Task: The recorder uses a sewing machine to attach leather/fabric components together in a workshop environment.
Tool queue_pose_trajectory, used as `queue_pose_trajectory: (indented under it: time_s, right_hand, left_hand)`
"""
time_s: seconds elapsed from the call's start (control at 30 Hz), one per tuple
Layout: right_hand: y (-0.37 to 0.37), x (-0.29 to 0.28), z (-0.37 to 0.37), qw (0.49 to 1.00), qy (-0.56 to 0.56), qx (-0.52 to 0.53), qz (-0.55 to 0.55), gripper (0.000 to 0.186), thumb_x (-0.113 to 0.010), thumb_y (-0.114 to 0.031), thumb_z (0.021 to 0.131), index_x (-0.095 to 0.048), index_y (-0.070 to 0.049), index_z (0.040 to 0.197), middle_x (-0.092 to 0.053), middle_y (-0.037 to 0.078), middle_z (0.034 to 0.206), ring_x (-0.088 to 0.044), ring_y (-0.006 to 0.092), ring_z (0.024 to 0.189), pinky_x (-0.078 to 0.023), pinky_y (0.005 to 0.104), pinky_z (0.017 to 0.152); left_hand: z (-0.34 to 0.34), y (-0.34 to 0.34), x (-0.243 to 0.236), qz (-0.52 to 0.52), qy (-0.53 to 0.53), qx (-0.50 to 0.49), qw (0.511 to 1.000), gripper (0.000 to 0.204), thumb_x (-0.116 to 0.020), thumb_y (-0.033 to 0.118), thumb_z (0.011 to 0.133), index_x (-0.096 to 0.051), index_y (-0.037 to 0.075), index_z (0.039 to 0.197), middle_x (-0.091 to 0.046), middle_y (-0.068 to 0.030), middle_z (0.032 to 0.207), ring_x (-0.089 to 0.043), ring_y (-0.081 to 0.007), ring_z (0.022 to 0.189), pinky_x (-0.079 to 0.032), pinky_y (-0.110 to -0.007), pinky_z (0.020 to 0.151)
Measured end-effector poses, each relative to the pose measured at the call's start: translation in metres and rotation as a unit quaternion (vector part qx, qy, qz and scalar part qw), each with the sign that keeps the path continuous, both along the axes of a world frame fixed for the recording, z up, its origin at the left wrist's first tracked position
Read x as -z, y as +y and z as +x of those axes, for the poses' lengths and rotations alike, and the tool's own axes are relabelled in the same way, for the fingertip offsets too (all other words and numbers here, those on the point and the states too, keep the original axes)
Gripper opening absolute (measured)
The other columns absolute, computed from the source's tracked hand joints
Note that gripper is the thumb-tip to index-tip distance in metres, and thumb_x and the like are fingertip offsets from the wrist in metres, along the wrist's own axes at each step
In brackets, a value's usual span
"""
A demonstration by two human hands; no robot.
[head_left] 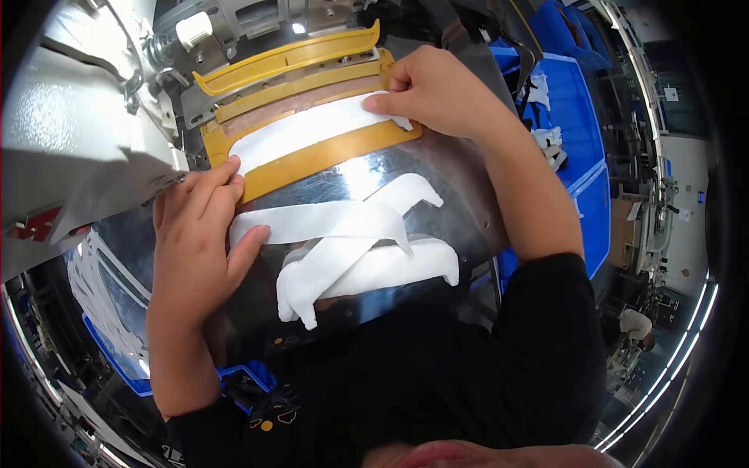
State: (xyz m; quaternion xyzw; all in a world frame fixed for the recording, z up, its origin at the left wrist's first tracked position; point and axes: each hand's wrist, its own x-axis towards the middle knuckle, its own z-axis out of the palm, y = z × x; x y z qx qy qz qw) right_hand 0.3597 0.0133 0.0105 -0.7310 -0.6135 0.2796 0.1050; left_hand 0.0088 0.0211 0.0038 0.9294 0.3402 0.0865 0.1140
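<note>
A long, curved white fabric piece (300, 130) lies in a yellow template (328, 160) on the metal work plate. My right hand (437, 93) pinches its right end between thumb and bent fingers, at the template's right edge. At the other end, my left hand (195, 230) rests its fingertips on the piece. The left thumb lies over a second white fabric strip (312, 222), keeping that strip's end against the hand. Nearer to me, more white pieces (390, 269) with bent ends lie crossed and overlapping on the plate.
A raised yellow bar (289, 58) stands behind the template. The white machine head (78, 148) fills the left side, close to my left hand. Blue bins (573, 156) with fabric and dark items stand at the right. Blue plastic (250, 382) shows beside my left forearm.
</note>
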Motion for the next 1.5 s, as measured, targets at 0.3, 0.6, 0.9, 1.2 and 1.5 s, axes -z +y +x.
queue_pose_trajectory:
  time_s: [0.3, 0.6, 0.9, 1.2, 1.5]
  right_hand:
    - [-0.015, -0.019, 0.003, 0.992, -0.125, -0.016, 0.020, 0.036, -0.088, -0.037, 0.089, -0.082, -0.003, 0.092, -0.078, 0.014, 0.085, -0.075, 0.0259, 0.075, -0.059, 0.0366, 0.071]
    - [-0.044, -0.012, 0.026, 0.934, -0.103, -0.284, 0.189, 0.023, -0.078, -0.004, 0.089, -0.085, -0.008, 0.111, -0.083, 0.003, 0.121, -0.079, 0.0271, 0.097, -0.063, 0.0372, 0.084]
    - [-0.048, -0.024, 0.018, 0.928, -0.177, -0.280, 0.169, 0.024, -0.076, -0.010, 0.091, -0.085, -0.007, 0.113, -0.081, 0.005, 0.127, -0.078, 0.0271, 0.103, -0.062, 0.0394, 0.087]
    - [0.017, -0.012, 0.060, 0.935, 0.085, 0.020, 0.343, 0.021, -0.073, -0.020, 0.106, -0.081, -0.002, 0.114, -0.076, -0.002, 0.086, -0.067, 0.0062, 0.076, -0.053, 0.0264, 0.064]
    - [0.140, -0.006, 0.098, 0.978, -0.143, 0.019, 0.150, 0.045, -0.080, -0.043, 0.095, -0.084, 0.000, 0.108, -0.081, 0.021, 0.092, -0.078, 0.0303, 0.082, -0.059, 0.0402, 0.077]
  left_hand:
    - [-0.002, -0.002, -0.001, -0.003, 0.006, -0.001, 1.000, 0.052, -0.083, 0.028, 0.087, -0.071, 0.000, 0.129, -0.066, -0.0109, 0.150, -0.059, -0.0337, 0.132, -0.038, -0.047, 0.119]
    - [-0.002, -0.004, -0.004, -0.004, 0.019, -0.005, 1.000, 0.056, -0.085, 0.028, 0.084, -0.072, 0.001, 0.131, -0.065, -0.0102, 0.152, -0.059, -0.0339, 0.130, -0.039, -0.047, 0.118]
    - [-0.002, -0.001, -0.002, 0.009, 0.033, 0.015, 0.999, 0.061, -0.085, 0.030, 0.084, -0.071, 0.000, 0.135, -0.064, -0.0107, 0.154, -0.058, -0.0339, 0.134, -0.039, -0.049, 0.119]
    - [-0.007, -0.002, 0.006, 0.044, -0.033, 0.016, 0.998, 0.054, -0.084, 0.031, 0.087, -0.073, 0.000, 0.131, -0.068, -0.0149, 0.142, -0.062, -0.0363, 0.126, -0.044, -0.049, 0.113]
    - [-0.009, -0.006, 0.005, 0.043, -0.071, 0.007, 0.997, 0.046, -0.081, 0.030, 0.093, -0.074, 0.001, 0.127, -0.068, -0.0172, 0.133, -0.063, -0.0391, 0.121, -0.047, -0.049, 0.109]
